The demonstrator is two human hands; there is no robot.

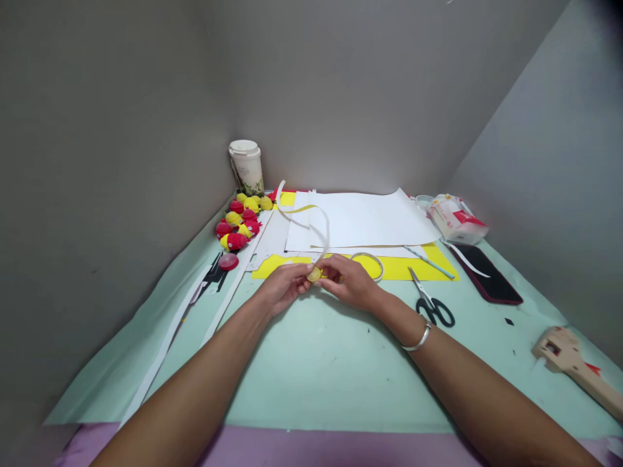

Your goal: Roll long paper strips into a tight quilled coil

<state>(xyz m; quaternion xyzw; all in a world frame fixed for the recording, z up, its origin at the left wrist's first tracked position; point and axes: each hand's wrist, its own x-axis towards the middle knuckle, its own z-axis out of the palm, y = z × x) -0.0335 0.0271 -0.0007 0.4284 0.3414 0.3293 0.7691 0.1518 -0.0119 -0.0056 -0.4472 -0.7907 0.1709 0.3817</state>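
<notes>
A small yellow coil of rolled corrugated paper strip (314, 275) sits between the fingertips of both hands, above the near middle of the table. My left hand (285, 288) pinches its left side, while my right hand (351, 280) has fingers closed at its right side. From the coil a long loose paper tail (327, 227), pale on one face and yellow on the other, loops up and away over the white sheets. Just behind my right hand lies a pale ring of tape or strip (374, 261). The fingers partly hide the coil.
Red and yellow coiled paper pieces (238, 224) cluster at left, near a lidded cup (247, 165). White sheets (360, 220) lie over yellow paper (394, 269). Rightward are scissors (431, 305), a thin blue stick (431, 263), a phone (487, 279), a tissue pack (456, 219) and a glue gun (567, 357).
</notes>
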